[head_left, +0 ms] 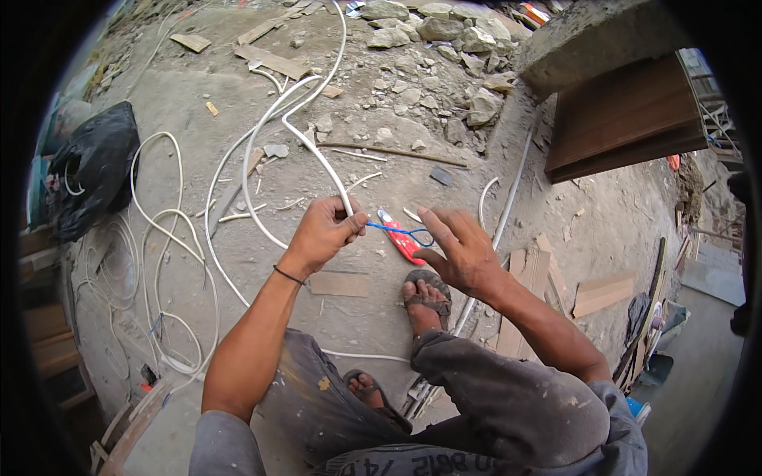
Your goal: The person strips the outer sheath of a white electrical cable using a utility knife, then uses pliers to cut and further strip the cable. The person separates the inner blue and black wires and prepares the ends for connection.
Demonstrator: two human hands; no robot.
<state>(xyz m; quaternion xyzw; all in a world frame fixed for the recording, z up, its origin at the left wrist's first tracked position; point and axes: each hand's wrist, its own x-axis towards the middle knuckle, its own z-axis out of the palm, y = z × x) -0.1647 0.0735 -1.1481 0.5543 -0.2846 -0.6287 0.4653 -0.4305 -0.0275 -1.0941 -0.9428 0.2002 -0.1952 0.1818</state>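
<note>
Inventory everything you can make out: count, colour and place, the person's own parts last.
White cable: one held, white, top edge to centre
Blue wire: one loop, blue, image centre
Slim object, kind unclear: one, red and white, below the wire
Loose cables: several, whitish, left side
Plastic bag: one, black, far left
Stones: many, grey, top, right of centre
Panel: at least one, brown, upper right
Cardboard-like scraps: several, tan, lower right
Sandals: two, dark, bottom centre
Trousers: one pair, grey, bottom
Left hand: one, bare, gripping the cable
Right hand: one, bare, open by the loop
</note>
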